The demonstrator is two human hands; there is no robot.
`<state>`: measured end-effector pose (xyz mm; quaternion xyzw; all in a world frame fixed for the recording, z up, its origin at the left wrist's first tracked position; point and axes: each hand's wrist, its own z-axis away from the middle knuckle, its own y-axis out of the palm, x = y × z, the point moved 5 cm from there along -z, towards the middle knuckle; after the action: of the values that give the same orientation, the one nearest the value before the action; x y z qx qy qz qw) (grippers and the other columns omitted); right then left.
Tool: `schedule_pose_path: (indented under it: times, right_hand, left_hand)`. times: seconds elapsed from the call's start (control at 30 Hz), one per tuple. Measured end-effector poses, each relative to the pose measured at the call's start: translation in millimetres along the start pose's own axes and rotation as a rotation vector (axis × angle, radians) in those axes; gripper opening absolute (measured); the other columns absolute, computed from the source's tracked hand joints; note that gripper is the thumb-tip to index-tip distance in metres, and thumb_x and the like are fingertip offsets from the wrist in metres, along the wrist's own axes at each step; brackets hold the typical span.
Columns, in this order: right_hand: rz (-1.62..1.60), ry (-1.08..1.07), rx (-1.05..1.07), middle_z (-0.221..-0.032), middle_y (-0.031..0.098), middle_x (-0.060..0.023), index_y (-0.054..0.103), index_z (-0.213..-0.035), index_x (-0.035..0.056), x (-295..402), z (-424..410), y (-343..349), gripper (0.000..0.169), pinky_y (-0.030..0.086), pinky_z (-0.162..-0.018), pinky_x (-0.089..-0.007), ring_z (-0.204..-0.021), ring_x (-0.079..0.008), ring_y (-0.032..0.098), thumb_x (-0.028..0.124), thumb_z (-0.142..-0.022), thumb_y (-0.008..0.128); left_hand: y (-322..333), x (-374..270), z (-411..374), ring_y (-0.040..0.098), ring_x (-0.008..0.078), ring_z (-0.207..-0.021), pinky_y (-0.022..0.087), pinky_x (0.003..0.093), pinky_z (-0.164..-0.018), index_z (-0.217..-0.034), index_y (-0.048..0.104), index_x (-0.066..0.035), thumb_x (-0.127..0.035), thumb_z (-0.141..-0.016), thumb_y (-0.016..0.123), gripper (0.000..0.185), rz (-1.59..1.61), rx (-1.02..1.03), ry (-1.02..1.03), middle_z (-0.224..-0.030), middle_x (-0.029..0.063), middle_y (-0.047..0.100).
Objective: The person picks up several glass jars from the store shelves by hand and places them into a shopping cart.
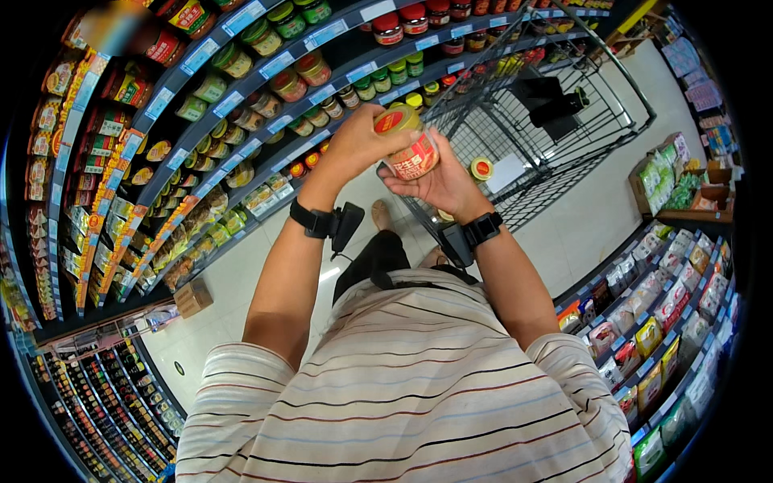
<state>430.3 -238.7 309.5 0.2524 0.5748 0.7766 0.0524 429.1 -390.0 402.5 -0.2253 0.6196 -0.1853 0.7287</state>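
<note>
A jar [413, 148] with a gold lid and a red label is held tilted between both hands. My left hand [356, 142] grips it around the lid and upper side, thumb across its front. Beneath it, my right hand [448, 178] supports the base and right side with the fingers spread under it. Just beyond stands a wire shopping cart [558, 175]. Inside the cart lies a second gold-lidded jar [481, 168] beside a white sheet [510, 174]. Part of another round lid [445, 215] shows near my right wrist, mostly hidden.
Shelves of jars [290, 84] with price tags [326, 35] curve along the left and front. Black items [558, 108] sit at the cart's far end. Bagged goods fill a shelf [652, 320] at right. A cardboard box [193, 298] stands on the tiled floor [241, 290] at left.
</note>
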Motion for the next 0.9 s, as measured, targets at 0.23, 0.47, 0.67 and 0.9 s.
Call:
schedule_pose_path:
  times: [0.23, 0.47, 0.67, 0.9]
  right_hand:
    - [0.226, 0.034, -0.204, -0.117, 0.064, -0.0191, 0.051, -0.133, 0.0006, -20, -78, -15, 0.058, 0.054, -0.099, -0.0461, -0.110, -0.0346, 0.066, 0.051, -0.104, 0.047]
    - [0.175, -0.034, -0.285, -0.119, 0.063, -0.0149, 0.058, -0.123, 0.0016, -47, -186, -23, 0.037, 0.051, -0.103, -0.0374, -0.111, -0.0247, 0.063, 0.033, -0.103, 0.056]
    - [0.022, -0.048, -0.229, -0.111, 0.065, -0.0047, 0.060, -0.120, 0.0112, -63, -271, -53, 0.028, 0.052, -0.095, -0.0343, -0.102, -0.0168, 0.063, 0.032, -0.102, 0.056]
    - [-0.070, -0.057, -0.268, -0.110, 0.064, -0.0039, 0.061, -0.119, 0.0101, -64, -326, -65, 0.027, 0.052, -0.094, -0.0332, -0.102, -0.0167, 0.062, 0.030, -0.101, 0.059]
  left_hand:
    - [-36, 69, -2, 0.063, 0.0350, -0.112, 0.051, 0.0391, -0.092, -0.130, 0.053, 0.005, -0.051, -0.070, 0.083, 0.087, -0.289, -0.302, -0.037, -0.125, 0.0234, 0.059]
    - [-79, 151, -35, 0.060, 0.0376, -0.116, 0.053, 0.0419, -0.092, -0.135, 0.046, 0.004, -0.046, -0.070, 0.085, 0.091, -0.441, -0.436, -0.111, -0.129, 0.0237, 0.055]
    - [-107, 202, -81, 0.060, 0.0412, -0.114, 0.054, 0.0454, -0.091, -0.136, 0.043, 0.005, -0.046, -0.070, 0.085, 0.094, -0.515, -0.388, -0.221, -0.132, 0.0246, 0.051]
    - [-127, 239, -122, 0.060, 0.0435, -0.111, 0.053, 0.0495, -0.089, -0.138, 0.041, 0.001, -0.049, -0.070, 0.084, 0.094, -0.573, -0.385, -0.239, -0.128, 0.0240, 0.050]
